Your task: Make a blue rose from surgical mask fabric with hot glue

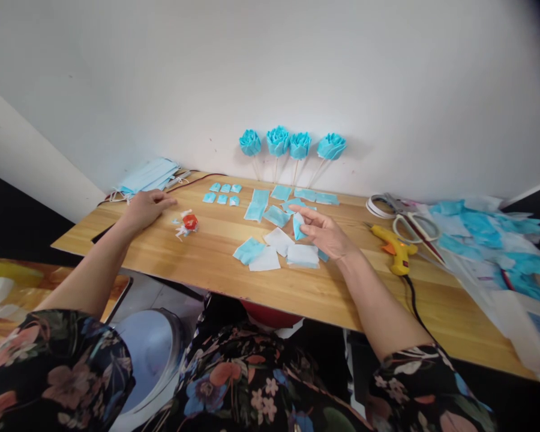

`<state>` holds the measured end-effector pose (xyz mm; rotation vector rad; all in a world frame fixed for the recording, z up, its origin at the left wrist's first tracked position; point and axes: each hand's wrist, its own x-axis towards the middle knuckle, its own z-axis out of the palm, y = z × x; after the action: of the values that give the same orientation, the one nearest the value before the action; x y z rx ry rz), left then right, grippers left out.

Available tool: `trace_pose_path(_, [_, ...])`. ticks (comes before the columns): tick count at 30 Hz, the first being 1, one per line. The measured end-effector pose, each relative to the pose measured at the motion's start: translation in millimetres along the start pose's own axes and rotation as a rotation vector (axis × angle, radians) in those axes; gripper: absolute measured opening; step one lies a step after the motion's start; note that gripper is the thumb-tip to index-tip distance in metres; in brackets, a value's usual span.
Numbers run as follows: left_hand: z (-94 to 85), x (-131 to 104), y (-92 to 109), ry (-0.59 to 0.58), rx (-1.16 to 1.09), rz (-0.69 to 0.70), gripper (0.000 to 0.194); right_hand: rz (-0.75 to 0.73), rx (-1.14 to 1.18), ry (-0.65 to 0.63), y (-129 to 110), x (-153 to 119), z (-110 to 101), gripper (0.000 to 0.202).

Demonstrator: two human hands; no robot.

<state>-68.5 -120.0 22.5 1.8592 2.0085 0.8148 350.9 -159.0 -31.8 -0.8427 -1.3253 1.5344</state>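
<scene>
My right hand [326, 235] pinches a small folded piece of blue mask fabric [299, 226] between thumb and fingers, above the table. Under and around it lie several cut pieces of fabric, blue or white side up, among them a white piece [279, 241] and a long blue strip [257, 204]. My left hand [148, 208] rests on the table's left part with its fingers loosely stretched out and nothing visible in them. To its right sits a small red object [190, 222] with white scraps. Several small folded blue petals [224, 188] lie in rows behind.
Several blue fabric flowers [278, 141] on sticks lean against the wall. A stack of masks [148, 176] lies at the back left. On the right are a yellow glue gun [393, 247], scissors [416, 227], a roll of white tape [380, 206] and a heap of blue scraps [486, 225].
</scene>
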Motion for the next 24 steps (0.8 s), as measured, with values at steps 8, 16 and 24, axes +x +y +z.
trace_pose_path(8, [-0.4,-4,10,-0.061,-0.048,0.004,0.019,0.001,0.022,-0.016,0,0,0,0.051])
trace_pose_path(16, [23.3,-39,72,-0.108,-0.386,0.091,0.022,-0.078,-0.03,0.021,3,4,-5,0.053])
trace_pose_path(24, [97.4,-65,143,-0.482,-0.615,0.38,0.033,-0.179,-0.148,0.125,-23,4,10,0.057])
